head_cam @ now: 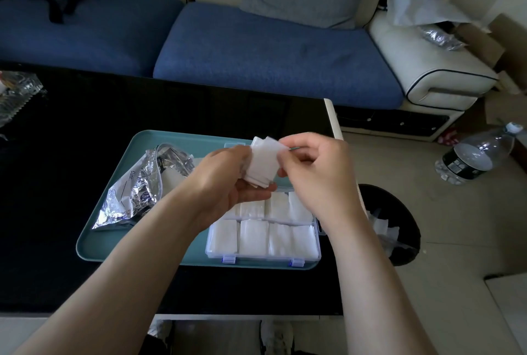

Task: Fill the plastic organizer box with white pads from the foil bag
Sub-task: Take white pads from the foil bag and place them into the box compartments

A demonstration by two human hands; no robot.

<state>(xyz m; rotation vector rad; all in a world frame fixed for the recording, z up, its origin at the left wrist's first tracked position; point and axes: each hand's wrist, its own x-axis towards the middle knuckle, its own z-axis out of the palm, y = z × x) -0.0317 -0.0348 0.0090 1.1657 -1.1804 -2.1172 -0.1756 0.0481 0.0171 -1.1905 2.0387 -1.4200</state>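
A small stack of white pads (263, 162) is held above the clear plastic organizer box (263, 236). My left hand (228, 180) grips the stack from below and from the left. My right hand (313, 166) pinches the top pad at its right edge. The box lies open on the right part of a teal tray (114, 240), and its visible compartments hold white pads. A crumpled foil bag (137, 186) lies on the left part of the tray, open towards the hands. The far compartments of the box are hidden behind my hands.
The tray rests on a black glass table (71, 155). A black bin (396, 223) with white scraps stands right of the table. A plastic water bottle (479, 155) lies on the floor. A blue sofa (256, 49) runs behind the table. A glass dish (17, 92) sits far left.
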